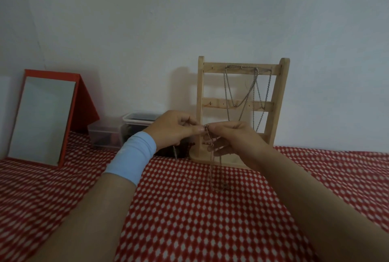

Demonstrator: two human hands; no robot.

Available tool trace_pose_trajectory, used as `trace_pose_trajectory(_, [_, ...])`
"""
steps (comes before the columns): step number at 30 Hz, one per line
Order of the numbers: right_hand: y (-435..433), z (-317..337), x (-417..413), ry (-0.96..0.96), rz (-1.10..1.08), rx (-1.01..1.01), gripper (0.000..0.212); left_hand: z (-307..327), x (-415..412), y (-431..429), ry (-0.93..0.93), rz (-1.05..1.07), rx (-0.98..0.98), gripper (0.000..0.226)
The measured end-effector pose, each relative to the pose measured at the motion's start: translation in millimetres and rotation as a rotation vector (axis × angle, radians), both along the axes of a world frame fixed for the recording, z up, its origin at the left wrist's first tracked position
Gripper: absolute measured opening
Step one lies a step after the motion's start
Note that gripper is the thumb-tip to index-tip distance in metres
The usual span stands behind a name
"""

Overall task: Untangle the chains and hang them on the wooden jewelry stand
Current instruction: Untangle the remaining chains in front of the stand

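Observation:
A wooden jewelry stand (280, 93) stands against the wall, with several silver chains (229, 91) draped from hooks on its top bar. In front of its left post, my left hand (174, 129) and my right hand (233, 137) pinch a thin chain (211, 162) between thumb and fingertips, the two pinches almost touching. The chain hangs down from my fingers, and its lower loop lies on the red-and-white cloth (189, 219). A short chain end (175, 153) dangles below my left hand.
A red-framed mirror (42, 116) leans at the left. Two clear plastic boxes (109, 133) sit by the wall behind my left hand, which wears a light blue wristband (132, 156). The white wall is close behind the stand.

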State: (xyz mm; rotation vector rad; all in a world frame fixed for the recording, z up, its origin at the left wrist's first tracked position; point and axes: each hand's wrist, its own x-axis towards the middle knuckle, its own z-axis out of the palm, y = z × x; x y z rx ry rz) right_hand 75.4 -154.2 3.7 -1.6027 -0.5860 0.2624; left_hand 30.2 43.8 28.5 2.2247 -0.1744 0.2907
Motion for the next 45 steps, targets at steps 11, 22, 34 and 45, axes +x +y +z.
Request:
trace_pose_trajectory(11, [2,0,0,-0.089,-0.111,-0.131,0.014,-3,2,-3,-0.033,0.002,0.113,0.011])
trace_pose_trajectory(22, [4,-3,2,-0.132,-0.200,-0.185,0.006,-19,9,-18,-0.060,0.115,0.096,0.011])
trace_pose_trajectory(34, [4,-5,6,-0.281,-0.280,-0.196,0.008,-23,13,-19,0.021,0.056,-0.064,0.009])
trace_pose_trajectory(45, [3,-14,8,-0.817,-0.414,-0.556,0.012,-20,11,-23,0.161,0.073,-0.147,0.013])
